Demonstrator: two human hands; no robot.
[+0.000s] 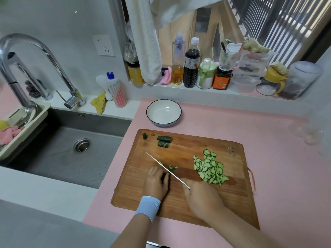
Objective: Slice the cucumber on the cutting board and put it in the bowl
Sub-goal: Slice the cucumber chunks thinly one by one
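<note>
**Both hands at work on the board, bowl empty**

Your left hand [156,181] lies knuckles up, its fingers [154,171] curled down over the cucumber piece [163,177] and pinning it to the wood. Only a dark sliver of that piece shows beside your palm, so its length cannot be told. Your right hand [202,197] is wrapped round the handle of the one knife [167,170]. The handle is hidden inside your grip, and the blade runs up and left across the front of your left fingertips. A few fresh cuts [173,167] lie just beside the blade on its right.

Everything sits on the single wooden cutting board [188,208]. To the right, well apart from the blade, there is one loose heap of half-moon slices [210,169], probably several dozen, too overlapped to count. At the far left corner of the board lie two dark green chunks [164,141], touching each other, and beside them two small end bits [144,136].

One white bowl [163,112] with a dark rim stands beyond the board on the pink mat [268,122], with nothing in it. Your left wrist wears one pale blue wristband [148,205]. The steel sink [62,149] is to your left.
</note>
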